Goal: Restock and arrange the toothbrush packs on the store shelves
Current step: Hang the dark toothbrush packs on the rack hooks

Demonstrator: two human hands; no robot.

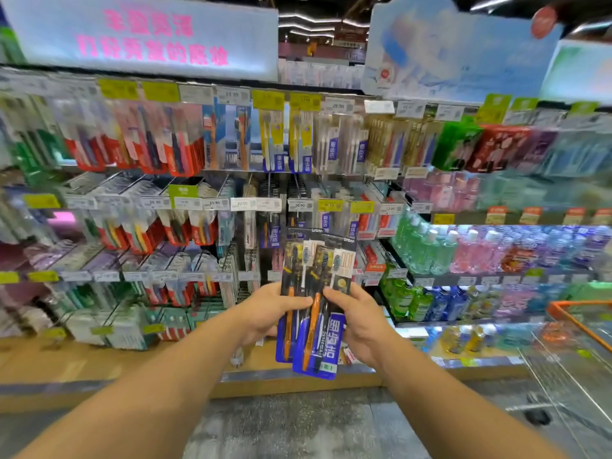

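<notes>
Blue-and-black toothbrush packs [314, 306], two of them overlapping, are being held upright in front of the store shelves [231, 207], between the person's two hands. Each pack is showing orange and dark brush handles behind clear plastic. The left hand [265, 313] is gripping the left edge of the packs, its thumb lying across the front of the nearer left pack. The right hand [359, 323] is grasping the right edge, with its thumb pressing on the front pack and its fingers curling behind. Both bare forearms are reaching forward from the bottom of the view.

Behind the packs, rows of hanging toothbrush packs are filling the shelves, with yellow and white price tags [299, 205] running along each rail. To the right, bottles of mouthwash [440, 250] in green, pink and blue are standing on neighbouring shelves. An orange-rimmed wire shopping cart [576, 326] is sitting at the far right. Much of the background is blurring.
</notes>
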